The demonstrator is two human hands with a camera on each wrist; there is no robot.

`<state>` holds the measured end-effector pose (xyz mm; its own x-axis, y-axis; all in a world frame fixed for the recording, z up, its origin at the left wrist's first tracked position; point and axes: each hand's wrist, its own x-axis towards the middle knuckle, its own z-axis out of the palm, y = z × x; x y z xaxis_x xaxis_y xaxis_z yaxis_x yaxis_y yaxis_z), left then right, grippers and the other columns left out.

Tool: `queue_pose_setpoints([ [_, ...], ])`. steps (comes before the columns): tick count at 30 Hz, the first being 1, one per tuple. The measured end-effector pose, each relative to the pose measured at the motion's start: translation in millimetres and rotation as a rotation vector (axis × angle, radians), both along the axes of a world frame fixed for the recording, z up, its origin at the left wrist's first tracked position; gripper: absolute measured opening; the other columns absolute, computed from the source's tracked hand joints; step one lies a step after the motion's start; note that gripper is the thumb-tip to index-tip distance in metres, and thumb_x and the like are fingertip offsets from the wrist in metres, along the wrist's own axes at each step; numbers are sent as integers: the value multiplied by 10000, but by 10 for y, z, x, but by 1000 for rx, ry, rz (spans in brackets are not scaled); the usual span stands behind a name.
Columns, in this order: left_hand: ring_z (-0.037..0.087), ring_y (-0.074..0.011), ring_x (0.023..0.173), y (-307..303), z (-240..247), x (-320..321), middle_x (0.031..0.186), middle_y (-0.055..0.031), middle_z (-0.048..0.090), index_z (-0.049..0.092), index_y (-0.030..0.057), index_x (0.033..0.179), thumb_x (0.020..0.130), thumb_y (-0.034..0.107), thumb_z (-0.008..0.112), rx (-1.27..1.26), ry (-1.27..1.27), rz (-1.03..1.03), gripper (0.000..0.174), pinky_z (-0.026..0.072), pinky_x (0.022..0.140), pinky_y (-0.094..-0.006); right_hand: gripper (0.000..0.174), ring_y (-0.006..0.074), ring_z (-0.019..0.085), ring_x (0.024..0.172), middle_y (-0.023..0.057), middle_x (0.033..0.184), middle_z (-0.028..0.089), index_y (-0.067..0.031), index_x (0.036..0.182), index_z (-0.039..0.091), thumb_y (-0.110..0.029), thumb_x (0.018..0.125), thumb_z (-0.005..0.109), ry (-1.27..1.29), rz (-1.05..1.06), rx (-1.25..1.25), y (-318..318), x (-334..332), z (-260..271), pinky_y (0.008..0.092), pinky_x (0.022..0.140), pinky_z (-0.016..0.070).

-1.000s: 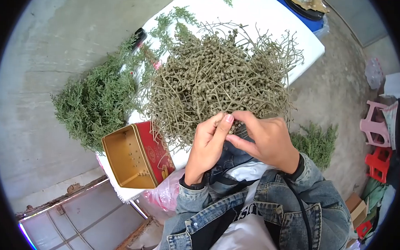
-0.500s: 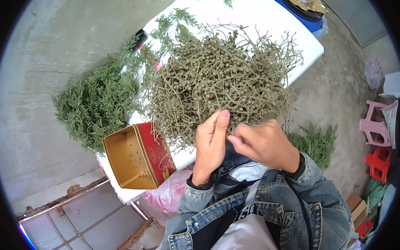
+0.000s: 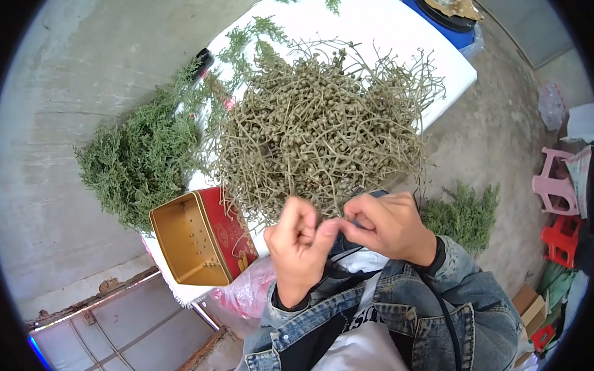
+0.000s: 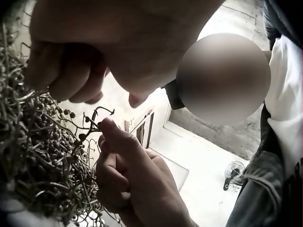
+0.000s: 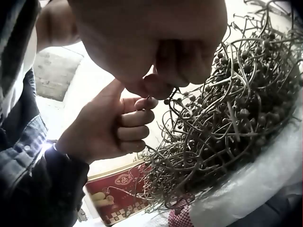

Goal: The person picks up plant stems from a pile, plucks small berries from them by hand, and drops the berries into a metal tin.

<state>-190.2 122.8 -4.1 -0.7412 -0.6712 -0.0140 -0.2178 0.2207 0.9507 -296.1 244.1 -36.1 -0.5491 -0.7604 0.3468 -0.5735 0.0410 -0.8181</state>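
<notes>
Beside the near edge of a heap of dry, berry-bearing stems (image 3: 325,121), both hands are close together. My right hand (image 3: 393,228) pinches a thin stem; in the left wrist view, this stem (image 4: 90,125) with dark berries rises from between thumb and index finger of the right hand (image 4: 137,175). My left hand (image 3: 299,254) has curled fingers, its thumb reaching the right fingertips. In the right wrist view, the left hand (image 5: 109,127) is below the right hand (image 5: 156,42). Whether the left palm contains anything is hidden. A red tin (image 3: 226,235) lies left of the hands.
The tin's golden inside (image 3: 184,237) holds several berries. Green sprigs (image 3: 141,154) lie left of the heap on the white table (image 3: 438,79), and another green bunch (image 3: 463,217) is at the right. Stools (image 3: 555,181) stand at the far right; pink plastic (image 3: 247,288) hangs below the tin.
Both hands have moved down, toward the body. The left hand has turned, its fingers now curled in view and its thumb nearer the right hand.
</notes>
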Motion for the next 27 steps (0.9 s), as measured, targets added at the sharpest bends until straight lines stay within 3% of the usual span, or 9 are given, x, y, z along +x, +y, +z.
queue_pose_setpoints([
  [2,308,-46,466,18,69,27,483,19,346,489,29,686,866,211,683,-141,-194,-122,321,258,410,-267,177,181,573,461,3,544,539,-83,812,564,-154,786,723,97,69,-12,-10,9,-37,301,436,434],
  [6,323,-72,432,33,25,60,464,-31,353,494,22,649,853,173,691,-174,-342,-63,321,271,396,-283,180,172,590,490,-1,601,570,-86,835,568,-163,779,720,152,86,26,46,-43,-92,295,458,451],
  [10,319,-97,419,136,80,155,462,-55,375,491,14,618,870,142,663,-191,-368,43,331,276,403,-284,199,186,575,482,29,624,593,-45,832,610,-144,741,757,159,27,-97,23,-30,-98,290,440,422],
  [15,326,-72,428,211,-10,127,464,-35,413,538,14,685,886,114,634,-198,-240,-34,244,286,414,-280,217,182,573,487,30,665,615,-51,832,609,-146,723,771,175,29,-145,-28,-24,-187,282,447,422],
  [19,324,-49,460,148,-46,61,482,6,436,573,11,779,902,89,603,24,-175,192,149,283,435,-258,239,173,579,502,26,668,617,-57,845,620,-160,704,782,161,33,-74,29,-29,-186,279,461,431],
  [22,318,-26,501,111,-66,104,523,45,456,582,7,877,915,78,584,187,-96,83,81,265,454,-232,243,166,580,507,22,678,622,-71,834,623,-185,695,788,151,41,-91,11,-27,-199,280,460,428],
  [27,318,-19,534,33,-68,165,549,52,458,575,4,897,934,89,563,81,-267,-108,94,256,477,-212,233,165,585,510,12,674,621,-80,827,627,-193,699,786,178,61,-111,-5,-43,-219,270,462,424],
])
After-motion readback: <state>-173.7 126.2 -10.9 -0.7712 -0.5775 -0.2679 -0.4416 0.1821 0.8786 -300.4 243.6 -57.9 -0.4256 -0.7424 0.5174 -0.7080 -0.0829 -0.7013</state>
